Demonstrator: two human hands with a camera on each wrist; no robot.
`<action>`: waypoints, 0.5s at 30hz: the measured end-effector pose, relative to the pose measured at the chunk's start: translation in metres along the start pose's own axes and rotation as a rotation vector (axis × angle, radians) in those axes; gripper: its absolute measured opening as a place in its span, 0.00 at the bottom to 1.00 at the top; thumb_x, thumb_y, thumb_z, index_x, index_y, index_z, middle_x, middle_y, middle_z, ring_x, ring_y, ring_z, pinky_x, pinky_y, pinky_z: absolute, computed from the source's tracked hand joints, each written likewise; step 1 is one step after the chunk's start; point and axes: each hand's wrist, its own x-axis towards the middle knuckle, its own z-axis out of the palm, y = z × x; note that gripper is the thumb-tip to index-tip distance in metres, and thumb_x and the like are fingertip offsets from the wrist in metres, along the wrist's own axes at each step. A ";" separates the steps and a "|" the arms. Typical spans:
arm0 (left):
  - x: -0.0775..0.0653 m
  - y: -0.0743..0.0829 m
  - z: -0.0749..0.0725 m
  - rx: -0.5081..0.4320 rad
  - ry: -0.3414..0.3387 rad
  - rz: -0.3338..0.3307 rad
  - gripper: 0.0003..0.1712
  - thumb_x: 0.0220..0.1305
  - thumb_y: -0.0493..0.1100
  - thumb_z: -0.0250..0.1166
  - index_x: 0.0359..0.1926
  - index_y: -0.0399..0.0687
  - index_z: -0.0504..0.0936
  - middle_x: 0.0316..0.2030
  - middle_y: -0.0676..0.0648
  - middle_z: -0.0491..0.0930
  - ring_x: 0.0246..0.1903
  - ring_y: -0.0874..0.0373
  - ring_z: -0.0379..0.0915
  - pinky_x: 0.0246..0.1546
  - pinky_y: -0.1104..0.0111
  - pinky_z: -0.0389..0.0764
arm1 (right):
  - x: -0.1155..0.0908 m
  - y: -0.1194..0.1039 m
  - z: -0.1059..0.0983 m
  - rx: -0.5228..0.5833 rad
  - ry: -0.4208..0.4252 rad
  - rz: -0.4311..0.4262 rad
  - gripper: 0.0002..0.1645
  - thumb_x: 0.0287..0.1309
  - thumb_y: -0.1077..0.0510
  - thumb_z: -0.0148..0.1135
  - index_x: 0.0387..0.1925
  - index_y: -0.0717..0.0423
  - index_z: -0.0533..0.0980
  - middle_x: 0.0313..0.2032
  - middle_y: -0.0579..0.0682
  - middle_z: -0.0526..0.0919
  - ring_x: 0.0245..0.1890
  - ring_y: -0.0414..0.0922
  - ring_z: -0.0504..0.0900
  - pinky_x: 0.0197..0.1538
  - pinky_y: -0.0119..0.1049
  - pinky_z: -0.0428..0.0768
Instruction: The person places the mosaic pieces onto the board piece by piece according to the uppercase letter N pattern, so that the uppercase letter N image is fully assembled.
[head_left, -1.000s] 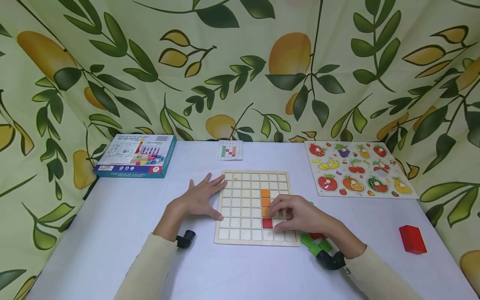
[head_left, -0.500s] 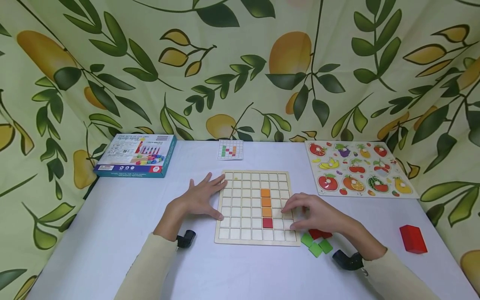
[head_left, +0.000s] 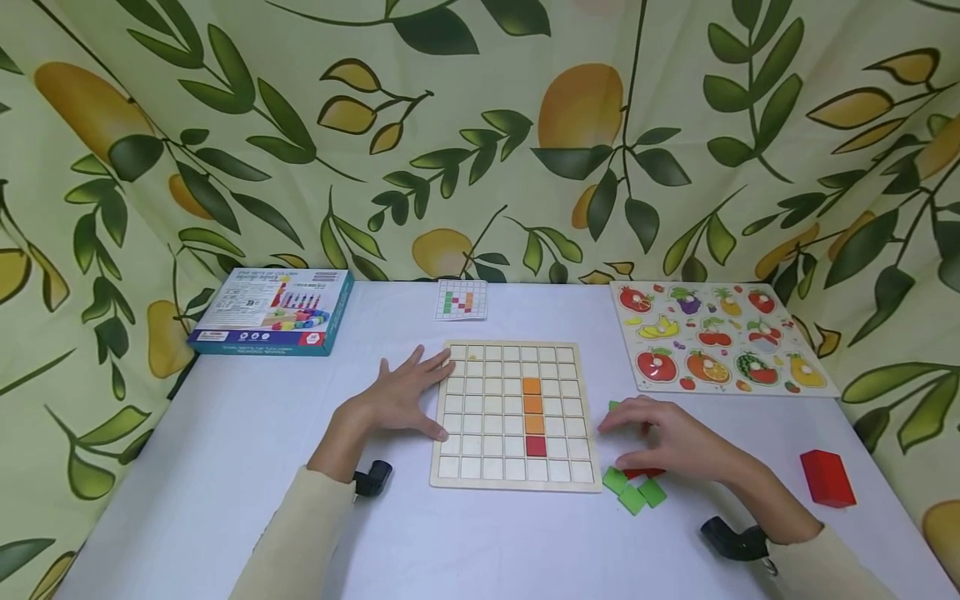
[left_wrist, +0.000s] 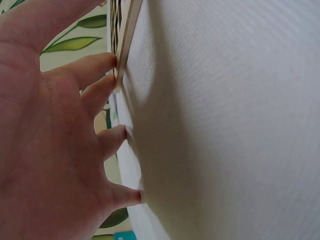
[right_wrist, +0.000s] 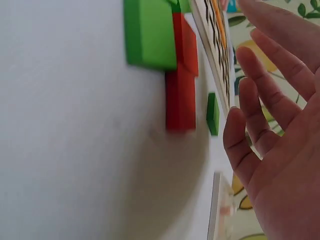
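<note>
A wooden grid board lies mid-table, with a column of orange tiles and one red tile below them. My left hand rests with spread fingers at the board's left edge; thumb and fingertips touch its frame. Off the right edge hovers my right hand, fingers loosely bent and nothing between them, as the right wrist view also shows. Under and beside it lie several green tiles and red tiles, partly covered by the hand in the head view. A separate green tile lies farther off.
A small pattern card lies behind the board. At the back left is a boxed block set. A fruit puzzle board occupies the back right, and a red block stands at the far right.
My right hand has moved right, away from the tile column and off the board, uncovering the red tile and the board's right side. My left hand has stayed put.
</note>
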 end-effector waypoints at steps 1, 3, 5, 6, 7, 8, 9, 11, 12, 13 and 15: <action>0.000 0.000 0.000 0.001 -0.001 -0.002 0.66 0.43 0.63 0.80 0.80 0.60 0.57 0.83 0.56 0.46 0.84 0.42 0.30 0.73 0.25 0.33 | -0.003 0.001 -0.001 -0.001 0.004 0.004 0.24 0.50 0.41 0.78 0.50 0.37 0.85 0.49 0.38 0.86 0.45 0.33 0.77 0.44 0.26 0.78; 0.000 0.000 0.000 0.000 0.002 -0.001 0.65 0.43 0.63 0.80 0.80 0.60 0.57 0.83 0.56 0.46 0.84 0.41 0.30 0.73 0.25 0.33 | -0.008 0.003 -0.004 0.004 0.015 0.015 0.24 0.49 0.41 0.79 0.49 0.38 0.85 0.49 0.39 0.86 0.45 0.33 0.77 0.42 0.26 0.77; 0.001 0.000 0.000 0.003 0.001 -0.006 0.65 0.43 0.64 0.80 0.80 0.60 0.57 0.83 0.57 0.46 0.84 0.42 0.30 0.74 0.25 0.33 | -0.013 0.004 -0.006 0.007 0.015 0.031 0.24 0.49 0.42 0.79 0.49 0.39 0.85 0.50 0.41 0.87 0.46 0.31 0.76 0.42 0.27 0.77; 0.001 0.000 0.000 0.006 0.001 -0.007 0.65 0.43 0.64 0.80 0.80 0.60 0.57 0.83 0.57 0.46 0.84 0.42 0.30 0.74 0.25 0.33 | -0.015 0.005 -0.006 0.007 0.014 0.042 0.24 0.50 0.41 0.78 0.49 0.39 0.85 0.51 0.41 0.87 0.47 0.30 0.76 0.43 0.26 0.77; 0.001 0.000 0.000 0.009 0.002 -0.007 0.65 0.43 0.64 0.80 0.80 0.60 0.57 0.83 0.57 0.46 0.84 0.42 0.30 0.74 0.25 0.34 | -0.016 0.006 -0.007 0.006 0.016 0.049 0.24 0.50 0.42 0.78 0.50 0.38 0.85 0.51 0.41 0.87 0.47 0.28 0.76 0.44 0.27 0.78; 0.001 0.001 -0.001 0.012 0.002 -0.007 0.66 0.43 0.64 0.80 0.80 0.60 0.57 0.83 0.57 0.46 0.84 0.42 0.31 0.74 0.25 0.34 | -0.018 0.006 -0.007 0.004 0.016 0.056 0.24 0.50 0.42 0.79 0.50 0.38 0.85 0.51 0.41 0.87 0.48 0.27 0.75 0.46 0.27 0.79; 0.000 0.000 -0.001 0.015 0.002 -0.007 0.66 0.43 0.64 0.80 0.80 0.60 0.57 0.83 0.57 0.46 0.84 0.42 0.31 0.74 0.25 0.34 | -0.019 0.007 -0.007 -0.003 0.014 0.060 0.24 0.50 0.42 0.78 0.50 0.38 0.85 0.51 0.41 0.88 0.49 0.25 0.75 0.47 0.27 0.79; 0.000 0.001 -0.002 0.013 0.000 -0.004 0.65 0.44 0.64 0.80 0.80 0.59 0.57 0.83 0.56 0.46 0.84 0.42 0.30 0.74 0.25 0.34 | -0.021 0.008 -0.006 -0.013 0.013 0.068 0.24 0.50 0.42 0.78 0.50 0.37 0.85 0.50 0.40 0.88 0.50 0.24 0.74 0.50 0.27 0.81; 0.000 0.001 -0.002 0.011 -0.001 -0.005 0.65 0.44 0.64 0.80 0.80 0.59 0.56 0.83 0.56 0.46 0.84 0.42 0.30 0.74 0.25 0.34 | -0.022 0.009 -0.005 -0.013 0.012 0.070 0.23 0.50 0.41 0.78 0.50 0.37 0.85 0.50 0.39 0.88 0.50 0.23 0.74 0.51 0.26 0.81; -0.001 0.001 -0.002 0.009 -0.002 -0.005 0.65 0.44 0.63 0.80 0.80 0.59 0.56 0.83 0.56 0.46 0.84 0.42 0.30 0.73 0.25 0.33 | -0.023 0.010 -0.004 -0.012 0.010 0.070 0.23 0.51 0.41 0.78 0.50 0.37 0.85 0.50 0.39 0.88 0.50 0.23 0.74 0.52 0.26 0.81; -0.001 0.001 -0.001 0.006 -0.004 -0.006 0.65 0.44 0.63 0.80 0.80 0.59 0.56 0.83 0.56 0.46 0.84 0.42 0.30 0.73 0.25 0.33 | -0.024 0.012 -0.002 -0.006 0.005 0.069 0.23 0.51 0.42 0.77 0.50 0.36 0.85 0.49 0.39 0.88 0.49 0.23 0.75 0.52 0.25 0.81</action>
